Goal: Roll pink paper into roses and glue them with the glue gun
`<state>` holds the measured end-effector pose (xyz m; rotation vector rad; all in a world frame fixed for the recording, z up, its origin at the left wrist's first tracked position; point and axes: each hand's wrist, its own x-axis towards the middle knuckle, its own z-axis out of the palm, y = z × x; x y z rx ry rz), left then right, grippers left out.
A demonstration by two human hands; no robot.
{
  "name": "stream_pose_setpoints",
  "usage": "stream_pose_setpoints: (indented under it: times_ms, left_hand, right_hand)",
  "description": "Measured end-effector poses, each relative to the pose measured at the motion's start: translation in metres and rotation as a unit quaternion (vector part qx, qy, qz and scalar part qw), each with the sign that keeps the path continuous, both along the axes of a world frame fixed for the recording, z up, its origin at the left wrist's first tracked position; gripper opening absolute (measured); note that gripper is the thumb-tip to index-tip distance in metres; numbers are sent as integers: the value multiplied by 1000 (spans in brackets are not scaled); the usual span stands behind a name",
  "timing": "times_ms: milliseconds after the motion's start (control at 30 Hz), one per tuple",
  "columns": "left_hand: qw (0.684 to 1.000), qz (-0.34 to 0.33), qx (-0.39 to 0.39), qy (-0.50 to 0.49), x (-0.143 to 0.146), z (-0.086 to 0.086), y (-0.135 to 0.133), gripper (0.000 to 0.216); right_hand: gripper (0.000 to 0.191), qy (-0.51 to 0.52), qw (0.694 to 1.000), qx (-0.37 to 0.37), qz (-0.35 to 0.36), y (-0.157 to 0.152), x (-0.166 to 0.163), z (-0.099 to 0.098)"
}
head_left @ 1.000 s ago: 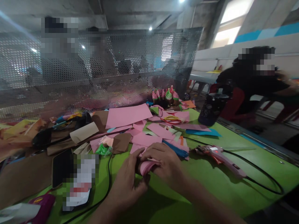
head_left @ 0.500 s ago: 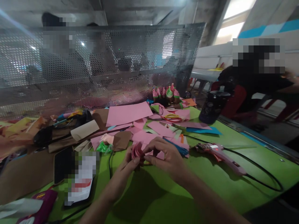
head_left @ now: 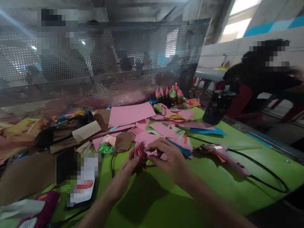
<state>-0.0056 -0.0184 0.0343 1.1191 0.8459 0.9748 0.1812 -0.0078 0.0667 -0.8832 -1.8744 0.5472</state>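
A pink paper swirl (head_left: 140,150), its layers coiled like an ice cream top, sits between my hands above the green table. Brown paper (head_left: 140,167) shows below the coil. My left hand (head_left: 127,169) is closed around the swirl from the left, thumb on its near side. From the right, my right hand (head_left: 167,156) pinches a pink paper edge at the coil with thumb and forefinger. Its fingertips partly cover that edge. Just beyond the hands lie pink paper pieces (head_left: 144,138) and a blue paper piece (head_left: 181,148).
On the right a pink glue gun (head_left: 231,160) rests with its black cord looping around. Finished paper ice cream cones (head_left: 173,92) stand at the back. Yellow-handled scissors (head_left: 175,118), a dark bottle (head_left: 217,106), a phone (head_left: 65,166) and a purple pack (head_left: 44,207) surround the work.
The swirl has tilted slightly, so more brown paper shows beneath it. My left hand has shifted a little lower, while my right hand keeps its pinch at the edge.
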Motion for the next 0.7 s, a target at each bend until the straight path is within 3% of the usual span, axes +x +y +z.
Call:
stream_pose_setpoints:
  times_ms: [167,333,533,700]
  left_hand:
    - [999,17,11,30,-2,-4,2,47]
    - [992,44,50,106,-1,3,0,50]
    - [980,25,132,145,3,15,-3,40]
    - [979,21,129,158,1,15,-4,34]
  right_hand:
    - [10,-12,999,31,17,-7,-2,-1]
    - [12,-57,997,53,-1,-12,-8,-2]
    - [10,-103,990,83,-48,-13,-10,-4]
    - [11,-125,987,80,-52,-13,-10,-3]
